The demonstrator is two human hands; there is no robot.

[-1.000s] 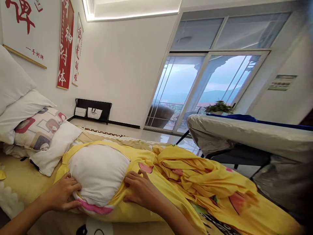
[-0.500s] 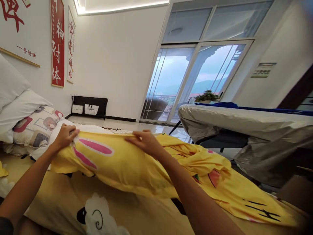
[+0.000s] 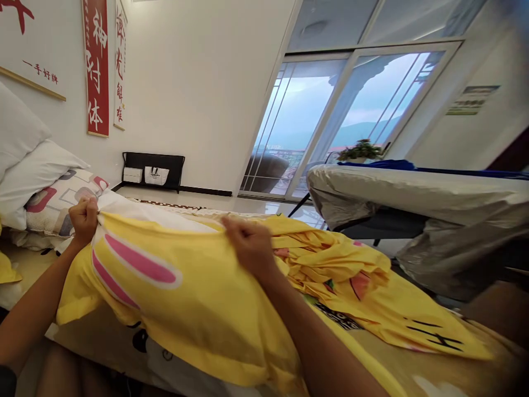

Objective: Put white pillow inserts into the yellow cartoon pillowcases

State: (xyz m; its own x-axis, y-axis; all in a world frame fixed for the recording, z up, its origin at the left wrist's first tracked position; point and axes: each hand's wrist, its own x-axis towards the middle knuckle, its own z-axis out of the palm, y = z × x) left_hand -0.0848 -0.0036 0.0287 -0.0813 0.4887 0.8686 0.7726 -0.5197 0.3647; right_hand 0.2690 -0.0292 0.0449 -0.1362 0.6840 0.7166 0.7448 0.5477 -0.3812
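A yellow pillowcase (image 3: 198,286) with pink rabbit ears is stretched between my two hands above the bed. My left hand (image 3: 84,220) is closed on its far left corner, beside a patterned pillow. My right hand (image 3: 250,242), slightly blurred, grips the top edge farther right. The cloth sags from this edge toward me, its lower edge hanging loose. White bedding (image 3: 152,215) shows just behind it. To the right of my right forearm lies a crumpled yellow printed cloth (image 3: 351,275) with dark lettering.
White pillows (image 3: 49,171) and the patterned pillow (image 3: 53,201) are piled at the left. A cloth-covered table (image 3: 413,184) with a potted plant (image 3: 359,150) stands at the right. A low black rack (image 3: 176,171) is by the far wall, left of a sliding glass door (image 3: 306,121).
My left hand has moved left and slightly up, pulling the pillowcase's edge longer. More of the cloth now hangs toward me, covering the sheep print. The view has tilted down a little.
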